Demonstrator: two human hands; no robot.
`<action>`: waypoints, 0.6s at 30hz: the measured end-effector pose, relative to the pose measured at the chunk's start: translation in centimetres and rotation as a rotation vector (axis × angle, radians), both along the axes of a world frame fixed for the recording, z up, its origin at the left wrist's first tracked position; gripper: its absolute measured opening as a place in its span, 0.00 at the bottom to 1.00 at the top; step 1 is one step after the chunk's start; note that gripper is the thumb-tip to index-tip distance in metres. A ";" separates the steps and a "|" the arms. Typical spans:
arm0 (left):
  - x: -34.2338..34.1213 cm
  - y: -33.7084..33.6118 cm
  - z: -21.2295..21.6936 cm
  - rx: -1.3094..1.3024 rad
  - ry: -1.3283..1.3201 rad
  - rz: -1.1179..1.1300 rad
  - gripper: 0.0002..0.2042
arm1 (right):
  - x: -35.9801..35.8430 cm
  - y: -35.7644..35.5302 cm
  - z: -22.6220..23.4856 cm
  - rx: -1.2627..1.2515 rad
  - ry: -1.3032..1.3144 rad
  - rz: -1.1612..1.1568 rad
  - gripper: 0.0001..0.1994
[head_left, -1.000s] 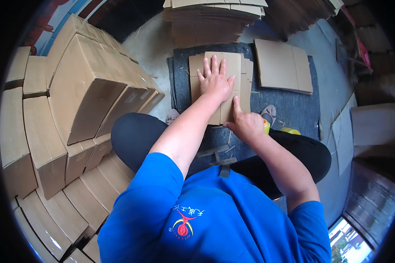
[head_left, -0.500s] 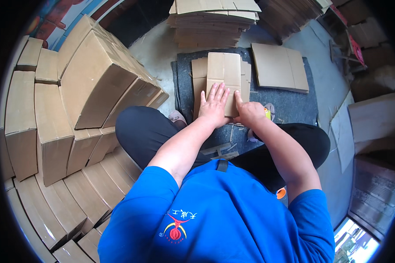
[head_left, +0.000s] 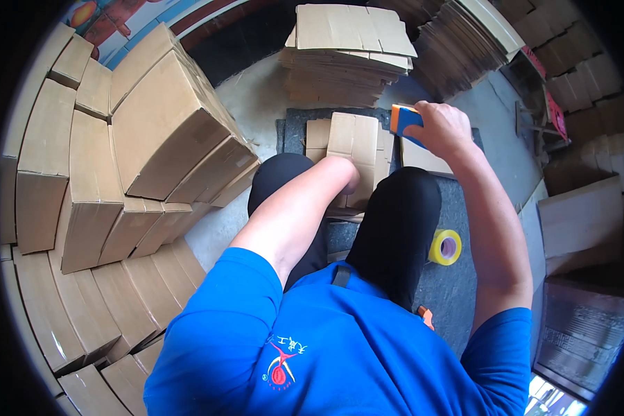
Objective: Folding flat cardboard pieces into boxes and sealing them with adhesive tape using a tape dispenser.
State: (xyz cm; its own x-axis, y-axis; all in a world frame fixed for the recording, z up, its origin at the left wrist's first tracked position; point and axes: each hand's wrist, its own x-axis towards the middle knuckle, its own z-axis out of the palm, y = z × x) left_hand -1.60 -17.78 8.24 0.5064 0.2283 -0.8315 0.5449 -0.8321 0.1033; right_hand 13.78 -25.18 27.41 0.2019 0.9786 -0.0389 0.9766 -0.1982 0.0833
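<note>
A folded brown carton (head_left: 353,135) lies on flattened cardboard (head_left: 317,135) in front of me. My left hand (head_left: 351,183) dips in at the carton's near part, its fingers hidden behind my wrist and the cardboard. Up to the right, my right hand (head_left: 445,130) is closed round a flat blue object with an orange edge (head_left: 403,121); its exact kind is unclear. A yellow roll of clear tape (head_left: 444,247) rests on the dark mat, beside my right knee.
Closed cartons (head_left: 166,132) are stacked high on my left. Flattened cardboard sheets (head_left: 353,31) form a pile ahead, with another stack (head_left: 457,41) at the far right. Part of a flat sheet (head_left: 430,158) shows beyond my right knee. An orange object (head_left: 425,317) lies near my lap.
My right hand has left the carton and risen, now holding the blue and orange object. My left hand has turned down at the carton. My knees have drawn together, exposing the tape roll.
</note>
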 end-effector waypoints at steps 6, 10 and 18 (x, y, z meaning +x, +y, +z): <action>2.5 1.6 3.3 -0.093 0.042 -0.109 0.15 | 3.9 -0.8 -4.3 0.320 0.463 -0.222 0.18; 0.8 2.6 5.7 -0.100 -0.165 0.025 0.16 | 7.1 -2.1 -8.2 0.526 1.111 -0.264 0.15; 1.2 3.5 8.2 -1.178 -1.140 1.398 0.29 | 8.6 -3.1 -9.2 0.512 1.308 -0.198 0.12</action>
